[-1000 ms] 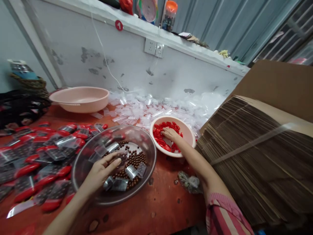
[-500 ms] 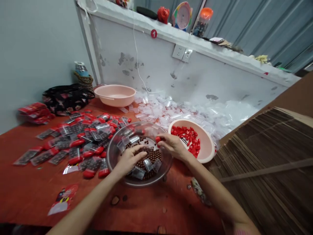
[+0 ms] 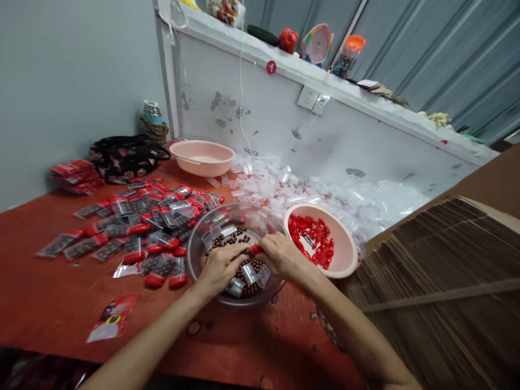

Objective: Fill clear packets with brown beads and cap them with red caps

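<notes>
Over the clear plastic bowl [image 3: 195, 265], my two hands meet. My left hand [image 3: 219, 266] is closed round a small clear plastic case, mostly covered by the fingers. In the pinch of my right hand [image 3: 282, 255] is a red cap [image 3: 255, 249], at the end of that case; whether it is seated I cannot tell. Below the hands, the bowl holds many brown beads [image 3: 242, 238] and several clear cases [image 3: 249, 273]. Just right of it stands a pale pink basin [image 3: 348, 260] with loose red caps [image 3: 325, 250].
On the left lies a pile of bead-filled cases with red caps [image 3: 156, 238], near a printed red packet [image 3: 114, 319]. Behind are another pink basin [image 3: 203, 157], a floral bag [image 3: 125, 157] and heaped clear plastic pieces [image 3: 280, 184]. Stacked cardboard [image 3: 439, 292] blocks the right side.
My right hand has moved left with the red cap, bringing it against the case in my left hand. The whole view has shifted slightly.
</notes>
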`<state>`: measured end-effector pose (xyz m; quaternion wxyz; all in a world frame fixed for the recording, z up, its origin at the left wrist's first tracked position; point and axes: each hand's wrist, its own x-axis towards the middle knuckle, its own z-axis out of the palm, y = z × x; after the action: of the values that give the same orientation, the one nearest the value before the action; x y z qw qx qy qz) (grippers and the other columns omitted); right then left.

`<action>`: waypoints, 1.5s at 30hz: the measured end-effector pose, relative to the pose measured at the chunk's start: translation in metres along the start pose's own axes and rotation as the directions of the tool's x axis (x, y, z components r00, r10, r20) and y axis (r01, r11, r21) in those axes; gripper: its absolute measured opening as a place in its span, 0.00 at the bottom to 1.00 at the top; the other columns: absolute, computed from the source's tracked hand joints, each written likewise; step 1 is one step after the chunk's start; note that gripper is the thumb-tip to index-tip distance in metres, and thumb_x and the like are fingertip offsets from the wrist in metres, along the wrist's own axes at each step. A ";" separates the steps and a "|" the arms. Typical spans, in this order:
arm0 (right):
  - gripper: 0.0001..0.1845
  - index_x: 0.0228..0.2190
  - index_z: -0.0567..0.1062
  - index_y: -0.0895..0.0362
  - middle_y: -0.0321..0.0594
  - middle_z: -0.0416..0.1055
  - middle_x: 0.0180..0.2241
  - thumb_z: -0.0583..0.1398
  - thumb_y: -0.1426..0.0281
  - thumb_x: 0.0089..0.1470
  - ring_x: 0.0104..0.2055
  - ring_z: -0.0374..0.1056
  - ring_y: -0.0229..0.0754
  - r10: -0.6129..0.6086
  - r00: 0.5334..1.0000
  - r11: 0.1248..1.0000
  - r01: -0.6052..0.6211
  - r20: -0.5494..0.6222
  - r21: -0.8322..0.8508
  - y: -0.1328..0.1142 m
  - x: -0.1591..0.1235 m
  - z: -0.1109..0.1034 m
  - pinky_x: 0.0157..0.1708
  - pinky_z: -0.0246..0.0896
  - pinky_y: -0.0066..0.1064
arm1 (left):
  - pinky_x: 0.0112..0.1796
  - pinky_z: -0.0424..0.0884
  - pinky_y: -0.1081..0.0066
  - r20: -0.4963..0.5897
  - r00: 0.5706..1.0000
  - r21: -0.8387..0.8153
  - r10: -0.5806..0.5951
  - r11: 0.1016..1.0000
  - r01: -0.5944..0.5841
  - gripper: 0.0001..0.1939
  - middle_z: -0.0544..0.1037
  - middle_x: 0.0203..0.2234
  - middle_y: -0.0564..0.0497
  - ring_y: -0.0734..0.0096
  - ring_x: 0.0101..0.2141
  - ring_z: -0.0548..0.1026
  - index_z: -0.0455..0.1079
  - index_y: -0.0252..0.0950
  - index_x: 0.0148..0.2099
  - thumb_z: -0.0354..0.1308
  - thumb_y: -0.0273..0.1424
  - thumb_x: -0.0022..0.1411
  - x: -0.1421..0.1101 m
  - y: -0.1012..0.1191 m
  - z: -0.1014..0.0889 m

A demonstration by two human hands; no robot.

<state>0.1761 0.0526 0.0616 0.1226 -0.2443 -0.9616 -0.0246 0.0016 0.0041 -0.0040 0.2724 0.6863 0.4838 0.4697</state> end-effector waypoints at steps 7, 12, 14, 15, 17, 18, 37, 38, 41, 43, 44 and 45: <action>0.10 0.30 0.70 0.61 0.43 0.68 0.26 0.52 0.68 0.56 0.29 0.62 0.40 -0.007 0.999 0.997 0.010 -0.045 0.075 0.004 0.003 0.010 0.31 0.55 0.32 | 0.44 0.68 0.66 -0.037 0.999 -0.053 -0.027 0.998 0.025 0.14 0.77 0.41 0.48 0.64 0.41 0.74 0.72 0.39 0.45 0.53 0.29 0.57 0.001 -0.006 0.001; 0.21 0.48 0.65 0.54 0.43 0.68 0.44 0.59 0.66 0.51 0.45 0.64 0.42 0.341 0.932 0.625 -0.126 -0.124 0.770 0.005 0.003 0.023 0.44 0.58 0.33 | 0.42 0.70 0.60 0.060 0.941 -0.547 -0.334 0.777 0.311 0.19 0.77 0.40 0.46 0.60 0.39 0.75 0.71 0.34 0.47 0.58 0.35 0.52 0.011 -0.008 -0.002; 0.24 0.49 0.63 0.51 0.41 0.66 0.46 0.60 0.65 0.49 0.46 0.65 0.42 0.458 0.889 0.269 -0.120 -0.017 0.955 0.004 -0.001 0.031 0.43 0.60 0.33 | 0.40 0.71 0.60 0.102 0.908 -0.699 -0.407 0.620 0.357 0.22 0.76 0.41 0.45 0.60 0.37 0.75 0.70 0.32 0.48 0.59 0.35 0.51 0.014 -0.007 -0.003; 0.23 0.47 0.64 0.51 0.40 0.68 0.44 0.60 0.65 0.49 0.43 0.66 0.41 0.490 0.871 0.110 -0.111 0.044 0.988 0.004 -0.004 0.036 0.41 0.61 0.33 | 0.40 0.72 0.60 0.117 0.896 -0.737 -0.429 0.567 0.368 0.22 0.76 0.41 0.44 0.61 0.37 0.75 0.70 0.31 0.48 0.60 0.35 0.50 0.014 -0.006 -0.003; 0.18 0.41 0.69 0.53 0.39 0.71 0.37 0.61 0.65 0.46 0.35 0.68 0.39 0.522 0.842 -0.113 -0.093 0.139 0.989 0.007 -0.007 0.044 0.36 0.63 0.32 | 0.40 0.71 0.60 0.128 0.889 -0.742 -0.440 0.551 0.380 0.23 0.76 0.41 0.44 0.61 0.37 0.75 0.70 0.31 0.48 0.61 0.35 0.50 0.014 -0.006 -0.004; 0.16 0.38 0.70 0.55 0.38 0.71 0.32 0.62 0.64 0.45 0.31 0.68 0.38 0.537 0.827 -0.177 -0.082 0.166 0.981 0.009 -0.008 0.047 0.33 0.63 0.31 | 0.41 0.71 0.60 0.116 0.894 -0.713 -0.433 0.591 0.378 0.23 0.76 0.41 0.44 0.60 0.38 0.75 0.70 0.31 0.48 0.60 0.36 0.50 0.013 -0.006 -0.004; 0.14 0.31 0.72 0.61 0.39 0.71 0.27 0.60 0.65 0.41 0.29 0.66 0.38 0.313 0.824 -0.518 -0.269 0.473 0.812 -0.008 0.016 0.048 0.35 0.65 0.36 | 0.50 0.61 0.63 -0.008 0.997 -0.193 -0.081 0.978 0.078 0.14 0.73 0.46 0.49 0.63 0.48 0.68 0.73 0.42 0.44 0.54 0.30 0.56 0.008 -0.006 -0.002; 0.14 0.32 0.72 0.60 0.39 0.71 0.26 0.60 0.65 0.41 0.28 0.66 0.38 0.316 0.819 -0.532 -0.266 0.480 0.804 -0.009 0.017 0.050 0.34 0.65 0.36 | 0.50 0.61 0.63 -0.011 0.996 -0.181 -0.086 0.980 0.082 0.14 0.73 0.46 0.49 0.63 0.49 0.68 0.73 0.41 0.44 0.54 0.30 0.56 0.008 -0.006 -0.002; 0.18 0.35 0.71 0.60 0.38 0.70 0.27 0.60 0.61 0.44 0.28 0.67 0.37 0.265 0.817 -0.569 -0.296 0.512 0.767 -0.010 0.017 0.050 0.35 0.66 0.36 | 0.51 0.61 0.63 -0.016 0.995 -0.189 -0.103 0.977 0.098 0.14 0.73 0.46 0.48 0.63 0.49 0.68 0.73 0.39 0.45 0.53 0.32 0.56 0.009 -0.007 0.000; 0.23 0.38 0.69 0.58 0.39 0.70 0.30 0.59 0.55 0.45 0.31 0.68 0.38 0.228 0.824 -0.563 -0.323 0.519 0.761 -0.008 0.015 0.046 0.34 0.66 0.36 | 0.50 0.62 0.62 -0.013 0.990 -0.224 -0.139 0.966 0.132 0.16 0.74 0.45 0.47 0.61 0.47 0.70 0.72 0.36 0.46 0.54 0.34 0.56 0.010 -0.008 -0.003; 0.25 0.40 0.68 0.57 0.40 0.70 0.33 0.59 0.53 0.45 0.34 0.68 0.39 0.233 0.830 -0.545 -0.320 0.506 0.775 -0.006 0.013 0.043 0.34 0.67 0.36 | 0.49 0.64 0.61 -0.023 0.984 -0.236 -0.174 0.958 0.164 0.17 0.75 0.44 0.47 0.61 0.45 0.71 0.72 0.35 0.46 0.54 0.35 0.55 0.012 -0.007 -0.007; 0.26 0.41 0.68 0.56 0.41 0.69 0.36 0.59 0.52 0.44 0.36 0.67 0.40 0.258 0.838 -0.513 -0.303 0.481 0.803 -0.001 0.010 0.039 0.34 0.67 0.35 | 0.48 0.65 0.61 -0.047 0.974 -0.238 -0.220 0.950 0.203 0.18 0.76 0.43 0.47 0.60 0.43 0.73 0.72 0.35 0.46 0.55 0.36 0.54 0.014 -0.007 -0.013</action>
<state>0.1580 0.0603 0.0267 0.2550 -0.2935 -0.4265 0.8166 -0.0116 0.0186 0.0009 0.3813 0.5765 0.5061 0.5158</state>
